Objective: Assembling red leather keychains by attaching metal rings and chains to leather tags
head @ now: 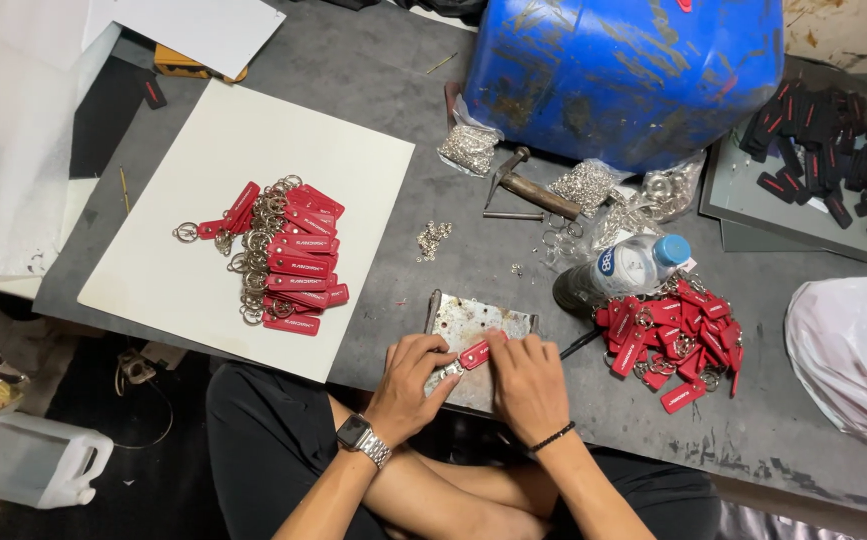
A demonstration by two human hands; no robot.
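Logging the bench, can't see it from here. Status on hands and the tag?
Left hand and right hand both pinching one red tag with its ring, over the metal plate. Loose tag pile right, bottle behind. Nothing blocking.

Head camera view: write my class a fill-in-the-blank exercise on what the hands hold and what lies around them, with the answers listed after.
1. Both hands, the left hand and the right hand, hold one ____ key tag over a metal plate.
2. The sorted tags with rings lie on a ____ board.
3. The watch is on the person's ____ wrist.
4. The clear bottle lying on its side has a ____ cap.

Missing words: red; white; left; blue
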